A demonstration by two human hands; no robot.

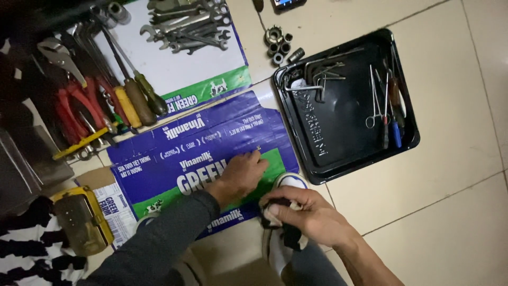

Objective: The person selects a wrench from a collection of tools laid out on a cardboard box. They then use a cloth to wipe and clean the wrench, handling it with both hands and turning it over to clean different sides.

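My left hand (239, 175), in a dark grey sleeve, rests on a flattened blue and green carton (211, 139) on the tiled floor. Its fingertips pinch a tiny metal part (257, 149) against the carton. To its right, my right hand (306, 213) is closed around a black cloth (288, 234). That hand sits over a white shoe (290, 180) at the carton's lower right corner. The two hands are close together, nearly touching.
A black tray (407, 139) at right holds hex keys (317, 79), forceps (374, 100) and small screwdrivers. Sockets (279, 43) lie above it. Wrenches (185, 25), screwdrivers (135, 92) and red pliers (79, 106) lie at upper left. A yellow case (84, 218) sits at lower left.
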